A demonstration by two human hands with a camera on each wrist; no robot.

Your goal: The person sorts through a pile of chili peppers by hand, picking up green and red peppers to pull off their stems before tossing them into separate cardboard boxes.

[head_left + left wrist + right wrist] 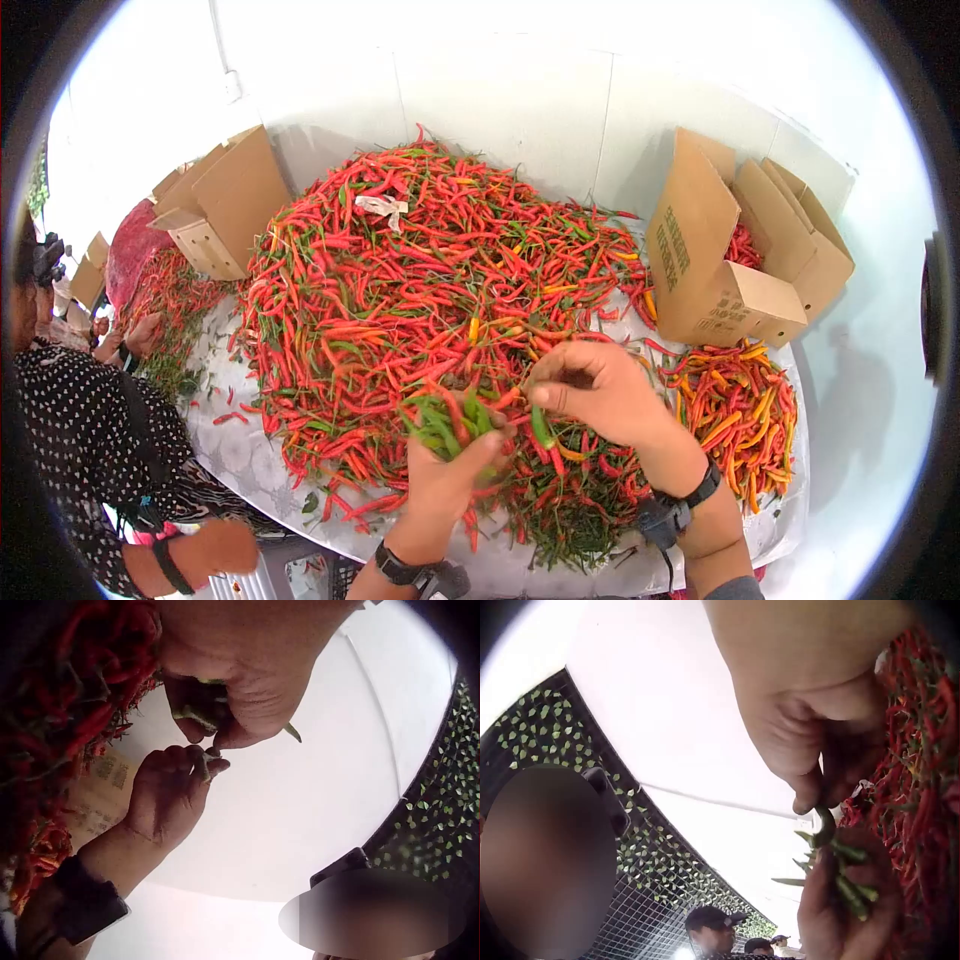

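In the head view, my left hand [445,490] holds a bunch of green chili peppers [432,428] low over the front of a big heap of red chili peppers [400,270]. My right hand [615,395] is just right of it, thumb and fingertips pinching one green chili pepper [541,428]. The right wrist view shows this curved chili [824,827] at the fingertips, close above the bunch [849,896] in the left hand. From the left wrist, both hands' fingertips nearly meet; the left palm hides part of the bunch.
Cardboard boxes stand at the back left [235,205] and right [695,250]. Orange and yellow chilies [740,420] form a smaller pile at the right. Dark green stems [570,530] lie at the front edge. Another person in a dotted top [90,430] works at the left.
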